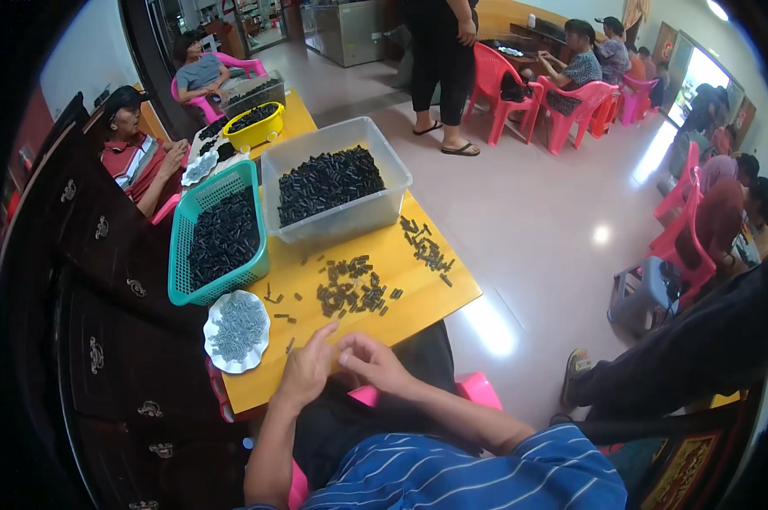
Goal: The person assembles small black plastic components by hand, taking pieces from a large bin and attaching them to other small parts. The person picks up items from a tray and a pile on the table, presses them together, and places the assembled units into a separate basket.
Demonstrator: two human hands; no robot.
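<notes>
Both my hands are just off the near edge of the yellow table, close together above my lap. My left hand (306,367) has its fingers drawn together and pointing toward the table. Curled toward it, my right hand (372,362) has its fingers bent in; whatever either one grips is too small or hidden to make out. In front of them lies a loose pile of small black cylindrical parts (350,289). To the left stands a white scalloped plate (259,355) with many small silvery metal pins (238,327) in it.
Behind the pile stand a clear plastic bin (337,223) and a teal basket (180,263), both full of black parts. More parts (426,248) lie along the right table edge. A yellow basin (265,136) sits farther back. Seated people work nearby; someone stands beyond the table.
</notes>
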